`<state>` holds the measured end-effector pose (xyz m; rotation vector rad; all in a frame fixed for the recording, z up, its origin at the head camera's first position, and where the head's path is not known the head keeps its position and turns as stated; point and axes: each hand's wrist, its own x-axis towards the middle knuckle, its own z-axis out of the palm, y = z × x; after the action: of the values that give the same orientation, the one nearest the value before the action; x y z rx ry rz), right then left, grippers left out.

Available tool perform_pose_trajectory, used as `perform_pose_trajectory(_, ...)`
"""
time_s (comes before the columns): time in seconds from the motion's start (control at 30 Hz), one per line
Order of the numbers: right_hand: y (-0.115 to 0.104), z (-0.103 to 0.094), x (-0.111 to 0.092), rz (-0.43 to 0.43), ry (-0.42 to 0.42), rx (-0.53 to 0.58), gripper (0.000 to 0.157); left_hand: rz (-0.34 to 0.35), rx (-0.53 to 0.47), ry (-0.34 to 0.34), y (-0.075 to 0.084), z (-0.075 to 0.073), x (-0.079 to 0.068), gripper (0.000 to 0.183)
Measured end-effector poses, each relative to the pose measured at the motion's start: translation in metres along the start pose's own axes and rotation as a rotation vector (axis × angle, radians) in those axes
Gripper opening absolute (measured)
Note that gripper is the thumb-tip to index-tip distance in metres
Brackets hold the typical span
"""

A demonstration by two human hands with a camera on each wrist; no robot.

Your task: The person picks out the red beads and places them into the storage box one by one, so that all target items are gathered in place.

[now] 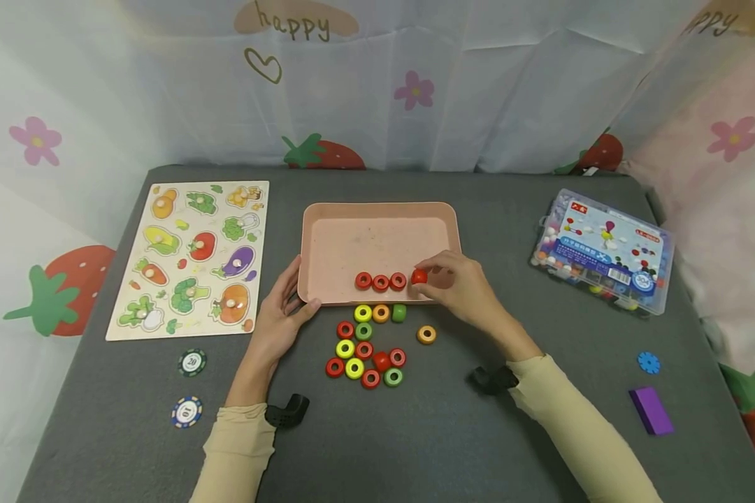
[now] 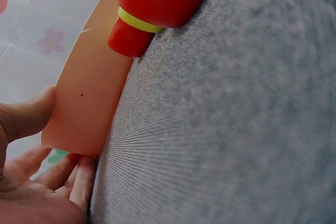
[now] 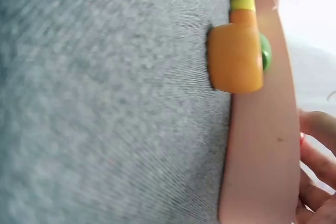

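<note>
A pink tray (image 1: 377, 237) lies on the grey table with three red ring beads (image 1: 380, 282) in a row along its near side. My right hand (image 1: 456, 286) pinches another red bead (image 1: 419, 276) between thumb and fingers at the tray's near right part, right of that row. My left hand (image 1: 277, 318) holds the tray's near left corner, thumb at the near rim and fingers along the left side. The right wrist view shows the right fingers (image 3: 317, 161) behind the tray wall, mostly hiding the red bead. Several red, yellow, green and orange beads (image 1: 363, 349) lie before the tray.
A vegetable puzzle board (image 1: 189, 258) lies at left, with two poker chips (image 1: 191, 362) in front of it. At right are a clear plastic box (image 1: 604, 251) of colourful pieces, a blue disc (image 1: 649, 362) and a purple block (image 1: 651, 411). A printed curtain hangs behind.
</note>
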<state>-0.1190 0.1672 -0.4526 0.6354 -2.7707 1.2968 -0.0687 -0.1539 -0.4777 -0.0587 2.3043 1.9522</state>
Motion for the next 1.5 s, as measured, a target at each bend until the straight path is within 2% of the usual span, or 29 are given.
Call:
perform_pose_trajectory(0.17,0.003,0.005,0.003,0.005,-0.059,-0.086,0.04,-0.002,-0.001,0.001,0.0,0.0,0.0,0.079)
perform_pose_trajectory(0.27,0.002,0.007,0.005,0.022,-0.08,-0.138,0.035,-0.005,0.001,0.001,0.0,0.0,0.0,0.079)
perform_pose_trajectory(0.5,-0.004,0.008,0.008,0.086,-0.083,-0.162,0.029,-0.007,-0.003,0.001,0.0,0.0,-0.001,0.078)
perform_pose_trajectory(0.73,-0.003,0.012,0.008,0.069,-0.079,-0.199,0.033,0.0,-0.004,-0.002,0.0,0.0,0.0,0.078)
perform_pose_trajectory(0.93,-0.004,0.011,0.006,0.047,-0.066,-0.142,0.035,-0.011,0.001,0.002,0.001,0.0,0.0,0.078)
perform_pose_trajectory(1.1,-0.019,0.011,-0.002,-0.048,-0.063,-0.037,0.031,-0.005,0.005,0.001,0.002,0.0,-0.001,0.079)
perform_pose_trajectory(1.2,-0.032,0.013,-0.011,-0.093,-0.114,0.016,0.03,0.004,0.006,-0.001,0.001,0.0,0.0,0.079)
perform_pose_trajectory(1.3,-0.045,0.018,-0.022,-0.11,-0.222,0.038,0.03,0.009,0.008,-0.004,0.0,0.0,0.0,0.079)
perform_pose_trajectory(1.5,-0.058,0.028,-0.042,-0.087,-0.447,-0.031,0.028,0.009,0.018,0.0,-0.001,0.0,0.0,0.079)
